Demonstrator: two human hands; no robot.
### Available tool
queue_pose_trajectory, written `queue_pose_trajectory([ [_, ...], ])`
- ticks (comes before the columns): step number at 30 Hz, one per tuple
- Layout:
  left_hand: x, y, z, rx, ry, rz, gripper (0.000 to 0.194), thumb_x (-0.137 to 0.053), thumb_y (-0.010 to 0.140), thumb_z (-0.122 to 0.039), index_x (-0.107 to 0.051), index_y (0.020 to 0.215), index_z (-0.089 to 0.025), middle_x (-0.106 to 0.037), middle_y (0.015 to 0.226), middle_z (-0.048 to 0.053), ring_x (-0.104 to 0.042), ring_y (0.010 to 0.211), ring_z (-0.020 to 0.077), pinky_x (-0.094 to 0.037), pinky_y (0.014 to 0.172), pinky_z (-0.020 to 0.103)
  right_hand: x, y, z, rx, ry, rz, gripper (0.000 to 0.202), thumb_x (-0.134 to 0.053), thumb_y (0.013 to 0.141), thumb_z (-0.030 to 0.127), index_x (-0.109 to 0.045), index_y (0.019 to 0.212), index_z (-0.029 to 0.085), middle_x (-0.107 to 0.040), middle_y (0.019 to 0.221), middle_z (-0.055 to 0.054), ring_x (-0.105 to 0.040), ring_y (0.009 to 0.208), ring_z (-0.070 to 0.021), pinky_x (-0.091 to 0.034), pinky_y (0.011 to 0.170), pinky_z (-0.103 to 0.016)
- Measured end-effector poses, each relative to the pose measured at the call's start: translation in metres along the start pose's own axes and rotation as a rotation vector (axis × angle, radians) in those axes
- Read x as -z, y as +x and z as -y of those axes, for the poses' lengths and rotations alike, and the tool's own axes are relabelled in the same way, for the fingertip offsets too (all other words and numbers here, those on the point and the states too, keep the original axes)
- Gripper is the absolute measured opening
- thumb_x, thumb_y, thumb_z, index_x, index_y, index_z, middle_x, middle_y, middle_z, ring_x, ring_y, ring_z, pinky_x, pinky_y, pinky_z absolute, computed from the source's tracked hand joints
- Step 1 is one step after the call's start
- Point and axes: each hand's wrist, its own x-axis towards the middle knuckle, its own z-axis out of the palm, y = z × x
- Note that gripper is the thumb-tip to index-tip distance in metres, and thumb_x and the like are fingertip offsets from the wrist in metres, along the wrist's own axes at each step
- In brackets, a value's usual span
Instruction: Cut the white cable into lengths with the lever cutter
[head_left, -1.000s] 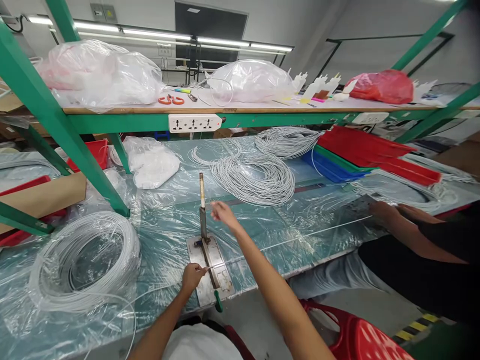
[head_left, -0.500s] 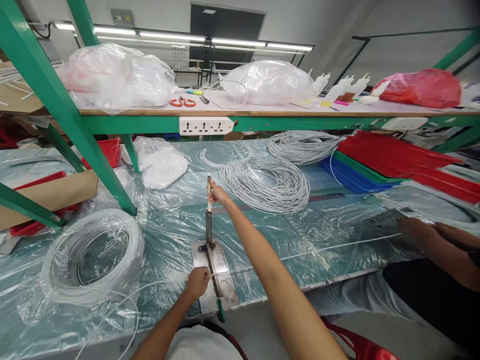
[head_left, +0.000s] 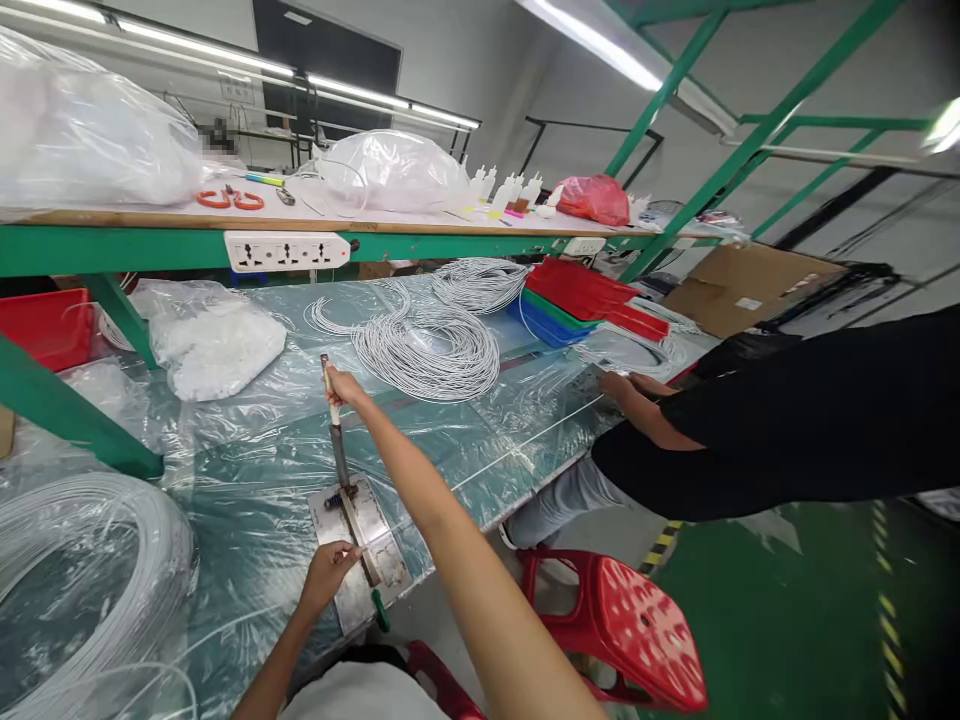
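My right hand (head_left: 343,387) is wrapped round the upright lever handle (head_left: 337,440) of a small cutter, whose metal base plate (head_left: 381,535) sits at the table's front edge. Beside the blade slot, my left hand (head_left: 330,572) pinches a thin white tube (head_left: 240,622) over the plate's left side. From the cutter the tube's line (head_left: 517,443) runs right, toward another person's hands (head_left: 626,388) at a flat metal piece. At the left lies a big coil of white tube (head_left: 142,590).
Bundled tube rings (head_left: 427,375) lie mid-table, with red trays (head_left: 577,290) behind. A plastic bag (head_left: 217,350) lies near the green post (head_left: 75,415). A red stool (head_left: 645,630) stands right, below the table. Another person in black leans in from the right.
The view has turned right, so the cutter and coil appear further left and the stool and the other person show more. My right hand still grips the lever; my left hand stays by the blade.
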Motion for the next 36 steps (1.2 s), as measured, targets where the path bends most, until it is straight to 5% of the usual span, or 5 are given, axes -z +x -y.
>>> queue_pose_trajectory([
  [7,0.0,0.001,-0.003,-0.099,0.116,0.005,0.035,-0.053,0.067,-0.051,-0.046,0.053,-0.02,-0.04,0.052,-0.004,-0.042,0.056,0.0145,-0.028,0.056,0.025,-0.002,0.0,-0.003,0.008,-0.008,-0.009,0.052,-0.029,0.091,0.055,-0.058,0.099,0.012,-0.051,0.045,0.002,-0.045,0.037,-0.0086,-0.037,0.042,-0.019],
  [20,-0.007,0.015,0.012,0.027,0.233,-0.122,0.023,-0.051,0.073,-0.025,-0.04,0.053,-0.02,-0.039,0.051,-0.005,-0.045,0.055,0.0129,-0.028,0.055,0.023,0.009,-0.025,0.003,-0.013,0.046,0.034,0.068,-0.019,0.088,0.063,-0.059,0.103,0.011,-0.053,0.048,-0.001,-0.046,0.037,-0.0086,-0.038,0.044,-0.019],
  [29,-0.009,0.016,0.006,0.047,0.314,-0.15,0.025,-0.054,0.073,-0.022,-0.04,0.052,-0.02,-0.04,0.052,-0.004,-0.049,0.059,0.0145,-0.029,0.056,0.023,0.042,-0.097,0.007,-0.189,0.184,0.227,0.066,-0.016,0.085,0.068,-0.055,0.091,0.014,-0.065,0.06,-0.01,-0.063,0.054,-0.0155,-0.051,0.051,-0.025],
  [33,-0.01,0.015,0.005,0.067,0.34,-0.144,0.027,-0.053,0.077,-0.021,-0.041,0.052,-0.019,-0.043,0.054,-0.003,-0.05,0.059,0.0145,-0.028,0.055,0.022,0.061,-0.151,-0.007,-0.268,0.1,0.338,0.034,-0.046,0.089,0.045,-0.054,0.085,0.013,-0.067,0.064,-0.01,-0.065,0.054,-0.0155,-0.054,0.053,-0.025],
  [36,-0.01,0.016,0.006,0.082,0.35,-0.143,0.026,-0.053,0.078,-0.021,-0.044,0.054,-0.019,-0.047,0.056,-0.002,-0.052,0.059,0.0142,-0.029,0.055,0.021,0.071,-0.195,-0.031,-0.321,0.119,0.378,0.023,-0.055,0.085,0.03,-0.056,0.099,0.012,-0.067,0.065,-0.007,-0.064,0.053,-0.0133,-0.055,0.053,-0.023],
])
